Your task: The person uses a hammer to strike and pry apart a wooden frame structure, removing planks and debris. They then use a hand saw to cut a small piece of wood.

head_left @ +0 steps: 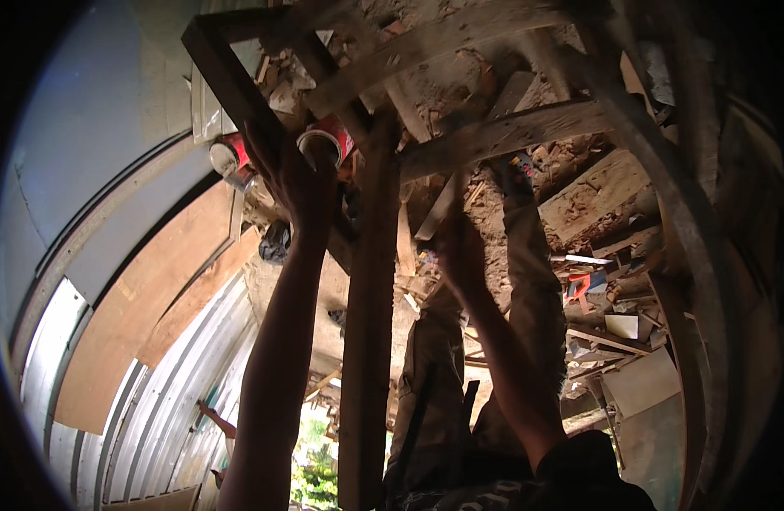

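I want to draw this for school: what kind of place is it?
It looks like a rough woodworking shop or building site, though I can't be sure which. There's a big wooden frame, loose boards lying among scraps on the ground, and corrugated metal sheets.

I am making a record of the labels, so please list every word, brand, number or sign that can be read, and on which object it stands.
Nothing here can be read out with certainty.
Red can by the left hand: pale marks, too small and dim to read.
Second red can, farther left: no legible wording.
Dark shirt, lower edge: pale print, unclear.
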Motion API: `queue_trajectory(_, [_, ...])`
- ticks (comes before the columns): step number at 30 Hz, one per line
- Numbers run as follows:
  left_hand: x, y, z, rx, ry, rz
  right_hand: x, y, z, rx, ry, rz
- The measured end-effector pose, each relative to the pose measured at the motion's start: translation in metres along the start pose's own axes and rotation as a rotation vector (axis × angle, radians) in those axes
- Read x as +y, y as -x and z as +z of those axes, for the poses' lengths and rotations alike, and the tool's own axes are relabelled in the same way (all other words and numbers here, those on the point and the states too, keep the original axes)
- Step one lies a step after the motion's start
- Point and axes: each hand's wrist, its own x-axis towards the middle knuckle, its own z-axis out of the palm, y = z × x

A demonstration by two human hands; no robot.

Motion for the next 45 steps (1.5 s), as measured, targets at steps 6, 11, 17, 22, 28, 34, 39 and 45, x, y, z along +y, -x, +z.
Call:
queue_trajectory(6, [0.002, 0.002, 0.006, 0.007, 0.005, 0.014, 0.003, 0.010, 0.001, 0.021, -0.387, -0.167])
queue_trajectory(11, [0.001, 0.003, 0.000, 0.034, 0.003, 0.008, -0.008, 0.035, -0.003, -0.066, -0.034, 0.025])
queue_trajectory(17, [-0.001, 0.000, 0.001, 0.032, 0.004, 0.060, -0.015, 0.022, -0.002, -0.146, 0.215, -0.084])
queue_trajectory(22, [-0.006, 0.009, 0.004, 0.037, -0.042, 0.089, -0.017, -0.010, -0.015, 0.088, -0.260, 0.091])
queue_trajectory(28, [-0.012, 0.002, 0.006, 0.004, -0.006, 0.103, -0.001, 0.011, 0.005, -0.012, 0.370, -0.370])
queue_trajectory(34, [-0.010, 0.005, 0.010, 0.065, 0.027, 0.096, -0.021, 0.006, 0.000, 0.047, 0.203, -0.182])
queue_trajectory(39, [-0.025, 0.007, 0.008, -0.061, 0.039, 0.112, -0.013, 0.015, 0.006, 0.051, -0.041, -0.188])
queue_trajectory(45, [-0.092, -0.022, 0.027, -0.291, 0.309, 0.523, 0.008, 0.002, 0.032, 0.026, 0.021, -0.244])
